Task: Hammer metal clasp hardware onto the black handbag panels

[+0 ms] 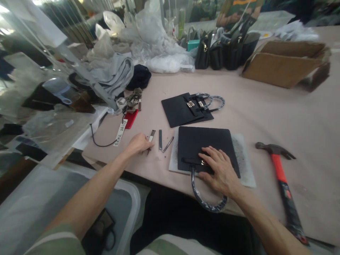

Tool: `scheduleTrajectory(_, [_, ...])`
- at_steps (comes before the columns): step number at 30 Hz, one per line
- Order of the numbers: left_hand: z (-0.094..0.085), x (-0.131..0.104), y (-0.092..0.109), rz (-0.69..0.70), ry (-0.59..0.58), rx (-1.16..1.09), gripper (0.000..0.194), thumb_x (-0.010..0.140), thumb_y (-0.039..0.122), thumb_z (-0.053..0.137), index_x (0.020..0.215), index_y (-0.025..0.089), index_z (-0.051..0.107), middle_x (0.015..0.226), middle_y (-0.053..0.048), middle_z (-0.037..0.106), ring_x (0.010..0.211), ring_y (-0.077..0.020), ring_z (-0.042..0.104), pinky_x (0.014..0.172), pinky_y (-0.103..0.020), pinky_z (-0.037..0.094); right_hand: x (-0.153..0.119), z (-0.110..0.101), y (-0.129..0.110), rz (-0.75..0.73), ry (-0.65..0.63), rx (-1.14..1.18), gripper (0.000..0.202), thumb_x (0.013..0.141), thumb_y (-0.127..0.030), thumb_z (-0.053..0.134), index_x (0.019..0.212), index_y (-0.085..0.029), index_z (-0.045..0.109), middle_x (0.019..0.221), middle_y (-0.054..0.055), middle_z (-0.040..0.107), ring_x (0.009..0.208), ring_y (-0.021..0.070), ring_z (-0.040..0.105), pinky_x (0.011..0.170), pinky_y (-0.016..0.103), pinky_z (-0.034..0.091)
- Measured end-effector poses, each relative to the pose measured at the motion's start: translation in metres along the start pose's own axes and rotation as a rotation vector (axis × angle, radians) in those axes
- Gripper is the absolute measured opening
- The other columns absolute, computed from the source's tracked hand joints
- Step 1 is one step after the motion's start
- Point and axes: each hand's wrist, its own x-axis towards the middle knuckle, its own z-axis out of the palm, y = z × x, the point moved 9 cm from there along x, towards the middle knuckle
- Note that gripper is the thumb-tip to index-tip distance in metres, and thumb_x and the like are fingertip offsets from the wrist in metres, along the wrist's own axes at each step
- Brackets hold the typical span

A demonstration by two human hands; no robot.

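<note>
My right hand [219, 170] lies flat with fingers spread on a black bag panel [204, 141], over its gold-coloured clasp. The panel rests on a pale slab [243, 159], and its plastic-wrapped handle [198, 194] hangs over the table's front edge. To the left, my left hand [139, 144] is low at the table with its fingertips pinched together. A short metal tool with a white band [152, 136] meets these fingertips; whether they grip it or a smaller piece is unclear. Beside them lie a flat metal bar [160, 140] and a thin metal rod [168, 144].
A hammer [277, 166] with a red and black handle lies at right. Behind the panel are stacked black bag panels [180, 109] with wrapped handles. Farther back stand black handbags [217, 53] and a cardboard box [284, 65]. A red card [131, 119] lies at left.
</note>
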Motion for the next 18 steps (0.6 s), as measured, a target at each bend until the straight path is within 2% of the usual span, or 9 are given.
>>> scheduleTrajectory(4, [0.005,0.002,0.001,0.002,-0.037,-0.005,0.026,0.068,0.021,0.076,0.049,0.018,0.058,0.032,0.001,0.045,0.039,-0.0151,0.049,0.050,-0.026,0.036,0.000,-0.001,-0.001,0.019,-0.012,-0.001,0.056,0.090,-0.049,0.062,0.138,-0.021,0.059,0.151,0.015,0.053,0.142,0.0366,0.043,0.117,0.062,0.030])
scheduleTrajectory(6, [0.005,-0.001,-0.004,-0.004,-0.058,-0.126,0.026,0.068,0.018,0.077,0.051,0.017,0.057,0.034,0.003,0.046,0.038,-0.0126,0.047,0.047,-0.024,0.035,0.000,-0.002,-0.002,0.025,-0.012,0.004,0.055,0.090,-0.048,0.063,0.138,-0.021,0.059,0.150,0.015,0.053,0.142,0.0366,0.043,0.117,0.062,0.030])
scheduleTrajectory(9, [0.010,-0.010,-0.016,-0.039,-0.157,-0.585,0.024,0.065,0.019,0.082,0.060,0.015,0.058,0.049,0.002,0.057,0.045,-0.0106,0.052,0.048,-0.022,0.042,0.000,-0.002,-0.001,0.038,-0.017,0.008,0.057,0.087,-0.045,0.066,0.138,-0.020,0.059,0.151,0.014,0.052,0.143,0.0363,0.042,0.119,0.060,0.028])
scheduleTrajectory(12, [0.021,-0.025,-0.015,-0.017,-0.279,-1.089,0.029,0.061,0.020,0.089,0.073,0.012,0.064,0.071,-0.004,0.070,0.060,-0.0131,0.063,0.057,-0.025,0.054,0.000,-0.001,-0.001,0.041,-0.022,0.013,0.058,0.086,-0.044,0.069,0.138,-0.020,0.058,0.152,0.014,0.051,0.144,0.0354,0.040,0.120,0.059,0.026])
scheduleTrajectory(15, [0.030,-0.042,0.000,0.065,-0.286,-1.405,0.036,0.060,0.023,0.093,0.083,0.010,0.069,0.079,-0.007,0.073,0.070,-0.0156,0.069,0.066,-0.026,0.058,-0.001,0.000,0.000,0.042,-0.018,0.017,0.056,0.087,-0.044,0.068,0.137,-0.020,0.058,0.152,0.013,0.051,0.144,0.0349,0.040,0.121,0.058,0.025])
scheduleTrajectory(18, [0.042,-0.055,0.025,0.168,-0.228,-1.528,0.039,0.062,0.030,0.094,0.086,0.011,0.071,0.081,-0.006,0.074,0.074,-0.0165,0.071,0.070,-0.027,0.059,-0.001,0.000,0.000,0.040,-0.016,0.015,0.056,0.087,-0.045,0.066,0.138,-0.021,0.058,0.152,0.013,0.051,0.144,0.0352,0.040,0.120,0.058,0.025])
